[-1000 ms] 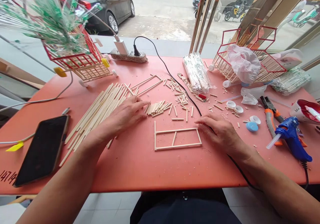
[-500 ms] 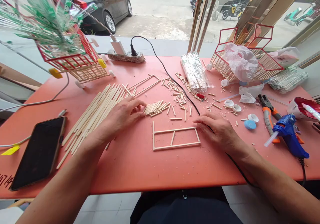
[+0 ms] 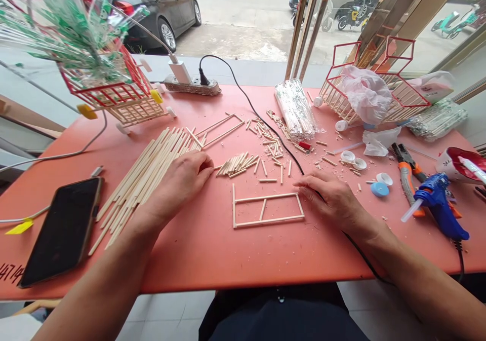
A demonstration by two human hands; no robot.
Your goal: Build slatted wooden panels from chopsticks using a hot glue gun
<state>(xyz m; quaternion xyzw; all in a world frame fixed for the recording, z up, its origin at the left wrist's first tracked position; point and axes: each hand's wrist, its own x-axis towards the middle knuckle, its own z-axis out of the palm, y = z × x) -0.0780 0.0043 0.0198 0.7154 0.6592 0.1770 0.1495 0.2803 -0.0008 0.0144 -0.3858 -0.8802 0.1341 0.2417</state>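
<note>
My left hand [image 3: 184,179] rests at the right side of a bundle of long wooden sticks [image 3: 152,166], its fingers closed in a pinch. The end of a short stick [image 3: 217,167] pokes out by the fingertips, beside a small pile of short sticks [image 3: 237,163]. My right hand [image 3: 330,199] lies on the table over the black cord, fingers loosely bent and apart, holding nothing. Its fingertips are at the upper right corner of a flat stick frame [image 3: 269,222], which has one crosspiece and an upright extending past its upper left corner.
A second stick frame [image 3: 224,137] lies behind. Short offcuts [image 3: 271,146], a wrapped stick pack [image 3: 295,109], bottle caps [image 3: 379,189], pliers [image 3: 407,179] and a blue glue gun [image 3: 440,206] are right. Left are a phone [image 3: 61,232] and a stick-built cart [image 3: 114,98]. A power strip [image 3: 193,85] stands behind.
My left hand has drawn back slightly to the left, and its fingers have closed from a looser spread. My right hand and the flat frame stay in place.
</note>
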